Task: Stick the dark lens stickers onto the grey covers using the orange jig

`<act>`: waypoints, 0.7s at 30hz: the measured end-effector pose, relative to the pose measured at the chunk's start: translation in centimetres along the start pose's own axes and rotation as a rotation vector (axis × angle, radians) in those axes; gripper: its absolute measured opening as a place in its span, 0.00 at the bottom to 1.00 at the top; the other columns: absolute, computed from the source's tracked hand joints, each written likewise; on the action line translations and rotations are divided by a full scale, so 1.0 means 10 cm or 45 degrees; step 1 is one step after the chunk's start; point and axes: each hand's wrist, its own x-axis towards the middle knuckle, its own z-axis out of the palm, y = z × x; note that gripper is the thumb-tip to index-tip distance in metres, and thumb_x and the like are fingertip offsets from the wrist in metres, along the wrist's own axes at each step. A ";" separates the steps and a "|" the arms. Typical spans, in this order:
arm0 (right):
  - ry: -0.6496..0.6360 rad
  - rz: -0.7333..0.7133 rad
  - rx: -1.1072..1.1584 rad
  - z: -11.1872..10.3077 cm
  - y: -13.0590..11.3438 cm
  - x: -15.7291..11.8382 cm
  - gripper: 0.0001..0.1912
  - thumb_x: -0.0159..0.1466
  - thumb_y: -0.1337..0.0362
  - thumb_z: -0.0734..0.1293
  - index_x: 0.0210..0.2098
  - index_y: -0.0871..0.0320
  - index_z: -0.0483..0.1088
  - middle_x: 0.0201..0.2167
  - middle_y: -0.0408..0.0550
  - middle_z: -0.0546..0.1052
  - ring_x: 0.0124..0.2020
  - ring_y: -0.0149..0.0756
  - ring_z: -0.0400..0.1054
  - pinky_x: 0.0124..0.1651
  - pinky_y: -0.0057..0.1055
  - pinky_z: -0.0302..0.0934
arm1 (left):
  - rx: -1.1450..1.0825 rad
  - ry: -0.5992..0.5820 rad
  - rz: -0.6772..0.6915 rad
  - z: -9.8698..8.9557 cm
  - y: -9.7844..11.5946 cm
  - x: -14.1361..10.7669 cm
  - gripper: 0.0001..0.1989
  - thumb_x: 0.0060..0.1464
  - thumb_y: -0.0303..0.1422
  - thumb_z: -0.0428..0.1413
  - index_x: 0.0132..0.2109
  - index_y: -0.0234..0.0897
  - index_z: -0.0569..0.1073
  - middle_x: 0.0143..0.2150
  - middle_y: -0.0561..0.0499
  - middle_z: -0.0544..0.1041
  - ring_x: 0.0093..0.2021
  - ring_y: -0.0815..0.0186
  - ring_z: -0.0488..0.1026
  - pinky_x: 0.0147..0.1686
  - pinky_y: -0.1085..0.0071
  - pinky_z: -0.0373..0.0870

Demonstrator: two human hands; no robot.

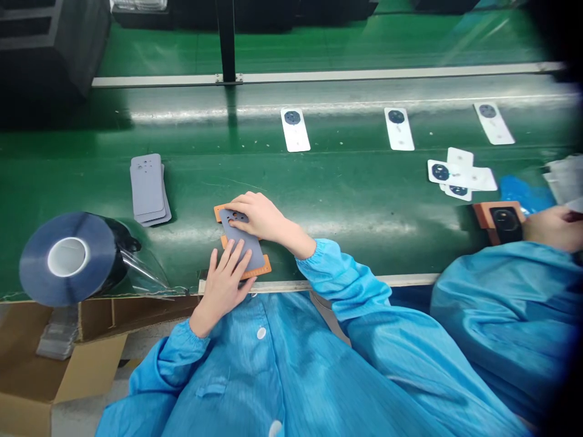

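Note:
A grey phone-shaped panel (250,247) with round holes near its top lies on an orange fixture (263,267) at the bench's front edge. My left hand (226,278) rests on the panel's lower left part, its fingers spread and nothing gripped. My right hand (259,217) is at the panel's upper end, with thumb and fingers around the hole area, holding it by the top edge. To the left lies a small stack of similar grey panels (148,188).
A big roll of clear film (100,258) sits at the left front, above an open cardboard box (91,367). White cards with dark circles (297,136) lie farther back and right. At right, a co-worker's hand (552,228) is beside another orange fixture (485,215).

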 end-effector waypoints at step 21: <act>-0.215 0.144 -0.347 0.39 -0.32 -0.55 0.37 0.76 0.47 0.56 0.76 0.61 0.52 0.79 0.57 0.47 0.79 0.53 0.40 0.76 0.61 0.40 | -0.049 0.153 0.000 0.15 -0.02 -0.05 0.20 0.67 0.41 0.58 0.60 0.36 0.76 0.68 0.37 0.73 0.73 0.45 0.63 0.72 0.43 0.52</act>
